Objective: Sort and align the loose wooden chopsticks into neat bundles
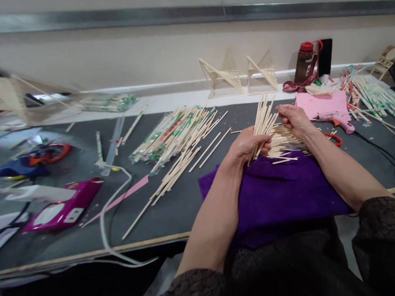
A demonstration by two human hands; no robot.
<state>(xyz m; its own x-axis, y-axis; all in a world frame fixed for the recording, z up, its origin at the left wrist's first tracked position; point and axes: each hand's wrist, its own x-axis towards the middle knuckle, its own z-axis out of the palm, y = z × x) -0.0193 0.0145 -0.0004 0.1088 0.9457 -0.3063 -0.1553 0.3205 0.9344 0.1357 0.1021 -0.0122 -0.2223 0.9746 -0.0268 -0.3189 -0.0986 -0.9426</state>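
Note:
My left hand (246,143) is closed around a fanned bundle of thin wooden chopsticks (264,119), held upright and leaning slightly right. Just right of the bundle's upper ends, my right hand (293,119) has its fingertips pinched together. Whatever is between them, if anything, is too small to make out. Beneath both hands, more loose chopsticks (282,140) lie in a pile at the upper edge of a purple cloth (284,188). Scissors with an orange handle (335,139) rest by the pile, their blades partly over the sticks.
Wrapped chopsticks (170,131) and loose ones lie to the left. Two stick models (222,75) stand against the wall. A pink glue gun (338,119), pink sheet (326,103) and bottle (304,62) are at right. A magenta device (67,206) and white cable (104,222) occupy the left.

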